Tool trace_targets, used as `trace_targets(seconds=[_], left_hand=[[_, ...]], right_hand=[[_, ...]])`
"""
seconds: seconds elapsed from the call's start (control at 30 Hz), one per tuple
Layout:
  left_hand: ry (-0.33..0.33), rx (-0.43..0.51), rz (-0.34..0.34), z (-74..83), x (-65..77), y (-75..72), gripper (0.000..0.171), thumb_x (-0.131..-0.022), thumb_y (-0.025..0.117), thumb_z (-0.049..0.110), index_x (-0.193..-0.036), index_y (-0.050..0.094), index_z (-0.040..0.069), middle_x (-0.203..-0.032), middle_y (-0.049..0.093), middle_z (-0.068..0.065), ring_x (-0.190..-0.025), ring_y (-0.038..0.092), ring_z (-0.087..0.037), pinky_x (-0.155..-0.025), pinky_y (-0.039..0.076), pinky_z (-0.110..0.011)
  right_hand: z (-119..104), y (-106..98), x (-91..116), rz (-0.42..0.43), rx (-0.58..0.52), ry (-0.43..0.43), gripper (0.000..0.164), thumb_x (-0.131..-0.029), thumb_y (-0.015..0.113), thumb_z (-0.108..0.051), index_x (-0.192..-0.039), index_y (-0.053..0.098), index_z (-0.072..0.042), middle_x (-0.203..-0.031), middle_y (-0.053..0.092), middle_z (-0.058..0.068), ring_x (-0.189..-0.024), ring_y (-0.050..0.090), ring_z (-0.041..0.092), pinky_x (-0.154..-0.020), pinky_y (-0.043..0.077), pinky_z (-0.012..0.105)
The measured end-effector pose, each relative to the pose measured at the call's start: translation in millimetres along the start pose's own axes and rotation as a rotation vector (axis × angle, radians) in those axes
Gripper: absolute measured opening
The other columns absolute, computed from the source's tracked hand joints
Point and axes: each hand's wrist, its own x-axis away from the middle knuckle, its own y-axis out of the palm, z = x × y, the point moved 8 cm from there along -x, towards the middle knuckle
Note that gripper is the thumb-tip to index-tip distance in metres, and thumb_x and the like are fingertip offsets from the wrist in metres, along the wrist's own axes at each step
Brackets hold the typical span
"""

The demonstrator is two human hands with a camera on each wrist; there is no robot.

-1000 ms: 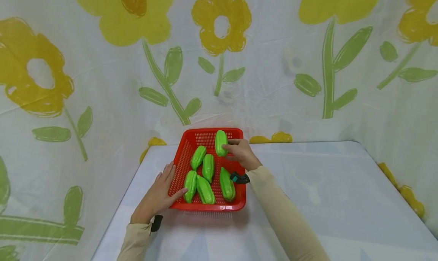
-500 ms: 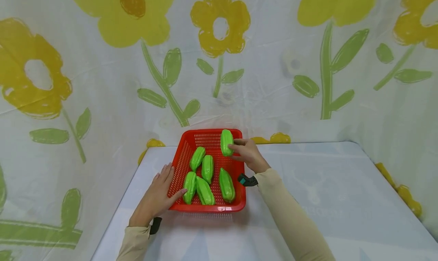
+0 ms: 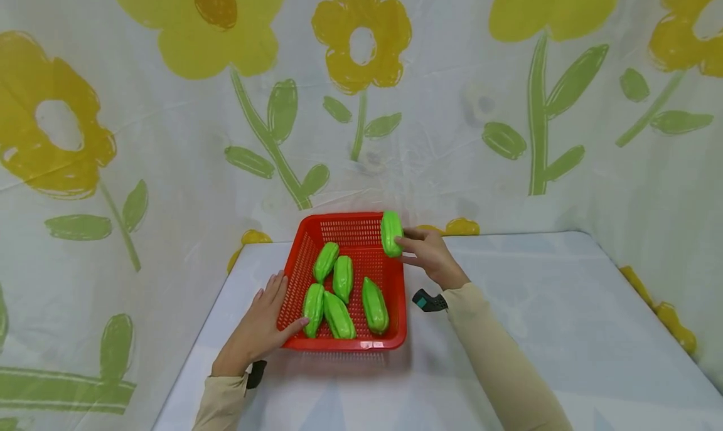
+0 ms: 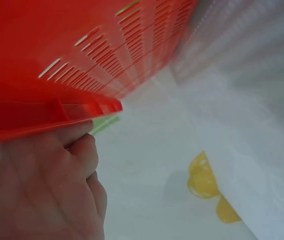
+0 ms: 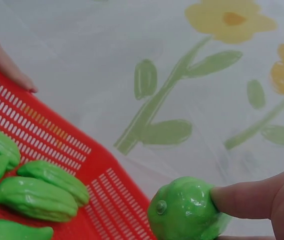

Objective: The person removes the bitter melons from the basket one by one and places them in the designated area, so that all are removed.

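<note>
My right hand pinches a glossy green ridged fruit, which looks like a star fruit, between thumb and fingers. It holds the fruit upright at the right back corner of the red plastic basket, over the rim. In the right wrist view the held fruit shows its end with a small stem nub. My left hand rests on the basket's left rim, fingers straight along the outside and thumb over the front left corner. Several similar fruits lie inside the basket, one apart on the right.
The basket stands on a pale table near its back left. A white curtain printed with yellow flowers hangs behind and at the sides. The table surface stretches to the right of the basket.
My right hand has moved right with the green ridged fruit, from above the basket's inside to its right rim. My left hand and the other fruits have stayed put.
</note>
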Motion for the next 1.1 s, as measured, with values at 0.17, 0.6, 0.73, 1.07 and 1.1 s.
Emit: trace_targets(seconds=[0.17,0.6,0.73,1.07,1.1], left_hand=[[0.004,-0.01,0.023,0.7,-1.6,-1.8,0.106,-0.092,0.06,0.066,-0.163,0.02,-0.003,-0.173,0.018,-0.021,-0.161,0.016,-0.042,-0.128,0.019,-0.064],[0.035,-0.005,0.052,-0.1,0.1,-0.9,0.104,-0.094,0.061,0.063,-0.162,0.022,-0.005,-0.172,0.021,-0.023,-0.16,0.019,-0.044,-0.128,0.021,-0.065],[0.037,0.0,0.052,-0.1,-1.9,-1.5,0.103,-0.094,0.06,0.063,-0.162,0.021,-0.005,-0.172,0.019,-0.023,-0.16,0.017,-0.044,-0.128,0.02,-0.065],[0.029,0.001,0.039,-0.5,-2.4,-0.3,0.103,-0.094,0.06,0.062,-0.163,0.02,-0.004,-0.173,0.017,-0.022,-0.161,0.015,-0.043,-0.128,0.018,-0.065],[0.027,0.003,0.037,-0.5,-1.8,0.2,0.103,-0.094,0.06,0.062,-0.162,0.02,-0.004,-0.173,0.017,-0.022,-0.161,0.015,-0.043,-0.128,0.018,-0.065]], right_hand=[[0.8,-12.7,1.9,0.025,0.012,-0.01,0.061,-0.103,0.064,-0.023,-0.154,0.042,0.002,-0.153,0.051,0.021,-0.134,0.059,0.037,-0.108,0.054,0.047],[13.3,-34.1,8.3,0.036,0.019,-0.036,0.058,-0.105,0.061,-0.023,-0.155,0.043,0.0,-0.153,0.05,0.022,-0.125,0.063,0.031,-0.11,0.052,0.048],[17.6,-39.9,8.9,0.04,0.007,-0.034,0.061,-0.105,0.06,-0.024,-0.157,0.04,0.001,-0.155,0.048,0.023,-0.126,0.061,0.03,-0.112,0.05,0.049],[30.0,-52.9,12.7,0.073,0.017,-0.003,0.062,-0.105,0.06,-0.024,-0.157,0.038,0.002,-0.154,0.048,0.022,-0.126,0.059,0.028,-0.114,0.049,0.049],[31.2,-54.2,13.5,0.074,0.023,-0.003,0.063,-0.105,0.06,-0.025,-0.157,0.037,0.003,-0.155,0.047,0.023,-0.127,0.059,0.029,-0.113,0.049,0.049]])
